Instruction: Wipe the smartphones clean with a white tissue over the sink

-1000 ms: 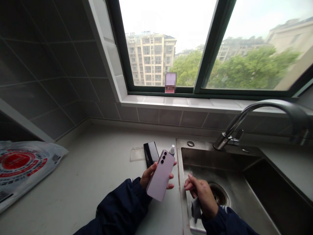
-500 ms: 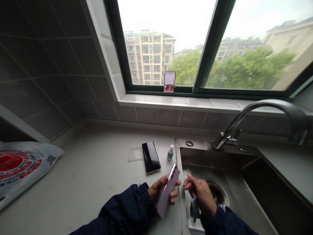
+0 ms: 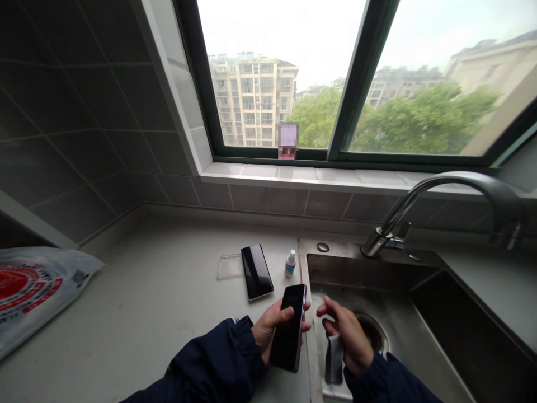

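My left hand [image 3: 271,324] is wrapped round a smartphone [image 3: 288,330], its dark screen turned up toward me and the thumb lying on the glass. To the right, over the edge of the sink, my right hand [image 3: 346,333] has its index finger and thumb partly stretched, while the lower fingers curl on a small grey cloth [image 3: 334,361] that hangs below them. A second phone [image 3: 257,271] lies screen up on the counter, partly over a clear phone case [image 3: 229,267]. Beside it stands a small spray bottle [image 3: 290,264] with a white cap.
The steel sink [image 3: 419,336] with its drain [image 3: 371,333] takes up the right side, under a curved chrome faucet [image 3: 403,207]. A white plastic bag [image 3: 37,291] with red print lies on the counter [image 3: 159,313] at far left. A window is behind.
My left hand has turned the smartphone from its pinkish back and edge to its dark screen. My right hand stays over the sink, and more of the cloth shows.
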Demonstrator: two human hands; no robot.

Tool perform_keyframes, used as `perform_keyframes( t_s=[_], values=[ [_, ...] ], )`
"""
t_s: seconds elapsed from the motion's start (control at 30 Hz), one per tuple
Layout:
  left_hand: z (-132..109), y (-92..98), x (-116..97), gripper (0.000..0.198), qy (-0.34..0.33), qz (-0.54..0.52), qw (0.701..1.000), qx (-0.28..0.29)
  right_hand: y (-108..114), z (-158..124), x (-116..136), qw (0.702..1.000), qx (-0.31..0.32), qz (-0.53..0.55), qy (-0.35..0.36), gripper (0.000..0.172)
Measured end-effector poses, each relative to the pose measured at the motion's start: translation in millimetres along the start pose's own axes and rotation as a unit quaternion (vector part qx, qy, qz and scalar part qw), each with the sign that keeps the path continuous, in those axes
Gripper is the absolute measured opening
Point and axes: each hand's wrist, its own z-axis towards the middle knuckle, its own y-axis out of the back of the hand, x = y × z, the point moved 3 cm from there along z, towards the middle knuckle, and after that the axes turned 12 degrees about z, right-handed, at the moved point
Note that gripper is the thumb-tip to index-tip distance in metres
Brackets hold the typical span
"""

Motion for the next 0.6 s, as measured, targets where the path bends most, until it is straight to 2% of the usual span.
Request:
perform_keyframes(
  t_s=[0.13, 0.23, 0.47, 0.6],
  values=[
    [-4.6, -5.1, 0.4, 0.055, 0.05, -0.094, 0.992, 0.074, 4.8, 3.6, -0.2, 0.999, -0.025, 0.039, -0.008, 0.036],
    [-6.9, -9.8, 0.3, 0.062, 0.068, -0.125, 0.982, 0.124, 9.6, 7.4, -0.2, 0.997, -0.045, 0.055, -0.008, 0.036],
    [-7.6, -9.1, 5.3, 0.066, 0.091, -0.089, 0.979, 0.16, 11.8, 7.7, 1.0, 0.997, -0.056, 0.05, 0.018, 0.036],
    [-5.3, -1.4, 15.9, 0.076, 0.142, -0.019, 0.973, 0.184, 5.9, 4.2, 2.9, 0.998, -0.043, 0.045, 0.03, 0.036]
  ],
)
